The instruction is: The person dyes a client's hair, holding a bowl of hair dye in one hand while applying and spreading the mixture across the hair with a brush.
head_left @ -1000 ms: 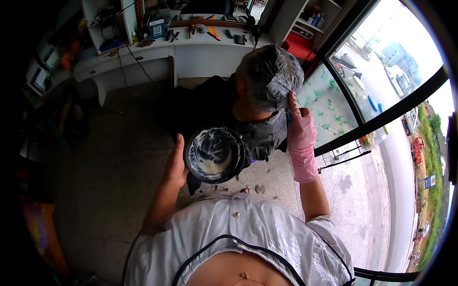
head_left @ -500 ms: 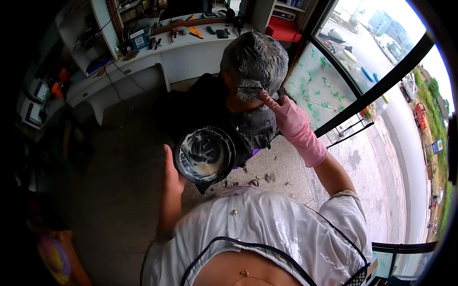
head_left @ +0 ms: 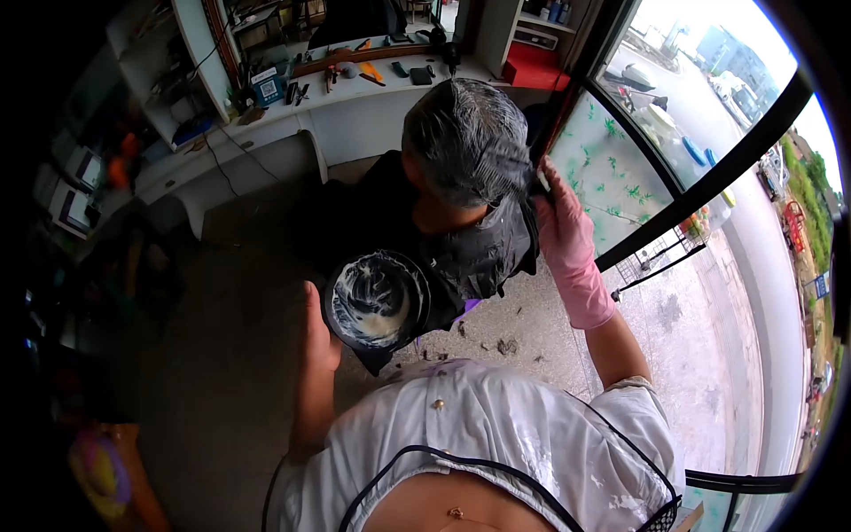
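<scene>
A black bowl [head_left: 377, 300] with whitish cream smeared inside rests at my bare left hand [head_left: 319, 332], whose thumb stands up along the rim; its other fingers are hidden under the bowl. A seated person's head [head_left: 465, 133], the grey hair streaked with cream, is in front of me, above a dark cape [head_left: 483, 248]. At the right side of that head is my right hand [head_left: 565, 235] in a pink glove. Its fingers are closed round the handle of a dark brush, whose blurred head lies against the hair.
A white counter [head_left: 363, 106] with small tools and a QR-code card [head_left: 266, 86] runs along the back. A red box [head_left: 534, 65] is on the shelf. A glass door frame [head_left: 700, 199] stands at right. Hair clippings [head_left: 505, 347] lie on the floor.
My right hand has moved right and slightly down, taking the brush from the left-hand back of the head to its right side. The view has shifted a little.
</scene>
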Motion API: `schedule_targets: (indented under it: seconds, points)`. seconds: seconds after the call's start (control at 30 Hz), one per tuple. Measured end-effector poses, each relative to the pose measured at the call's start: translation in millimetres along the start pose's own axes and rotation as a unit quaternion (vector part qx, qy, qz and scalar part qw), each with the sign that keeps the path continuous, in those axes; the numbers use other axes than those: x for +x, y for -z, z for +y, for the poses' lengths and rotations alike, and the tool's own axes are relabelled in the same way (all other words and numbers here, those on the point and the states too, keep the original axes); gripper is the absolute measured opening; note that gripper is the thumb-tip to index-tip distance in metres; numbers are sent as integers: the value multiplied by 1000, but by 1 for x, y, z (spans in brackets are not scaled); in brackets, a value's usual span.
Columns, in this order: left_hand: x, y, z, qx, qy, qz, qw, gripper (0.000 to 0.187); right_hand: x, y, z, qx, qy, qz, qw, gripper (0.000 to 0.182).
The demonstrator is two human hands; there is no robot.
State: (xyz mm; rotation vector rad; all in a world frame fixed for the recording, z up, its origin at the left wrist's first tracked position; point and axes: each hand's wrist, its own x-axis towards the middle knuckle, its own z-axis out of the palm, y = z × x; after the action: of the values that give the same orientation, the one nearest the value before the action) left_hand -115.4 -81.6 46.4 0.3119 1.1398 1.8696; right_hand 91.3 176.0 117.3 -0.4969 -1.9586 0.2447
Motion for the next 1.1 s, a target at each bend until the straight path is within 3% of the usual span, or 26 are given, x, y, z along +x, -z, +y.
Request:
schedule_targets:
  seconds: [0.1,0.17,0.27,0.33,0.43,0.57,0.7,0.8,0.9,0.93,1.0,1.1]
  points:
    - [-3,-8,1,-17,-3,28,999,65,16,-7,16,5,-36,-45,998,29]
    - [-4,-9,2,-27,-5,40,999,64,29,-13,12,79,29,-66,994,25]
    - [-4,-10,0,-21,-3,63,998,64,37,-21,25,44,104,-130,985,23]
    - [-3,-8,-4,-47,-15,70,996,65,34,-21,36,40,129,-135,982,28]
    - [-7,-10,-6,-31,-18,94,995,65,26,-10,45,-35,193,-232,953,49]
    - [-8,-11,-5,-12,-18,106,994,65,3,-14,53,-86,220,-241,941,55]
    - [-6,-10,-3,-5,-20,88,996,67,-11,-6,51,-153,221,-323,907,50]
    - [-2,2,-9,-25,-7,75,997,68,1,14,24,-92,263,-348,895,38]
    - [-1,2,-5,-16,4,65,998,68,48,21,9,1,186,-206,961,25]
    - [1,2,-5,-12,11,58,998,68,64,24,4,42,117,-191,974,18]
    - [3,4,-4,-39,2,52,998,61,97,15,-9,66,69,-157,983,18]
    - [3,6,-6,-43,-6,48,998,60,150,-7,-1,17,-45,-288,956,21]
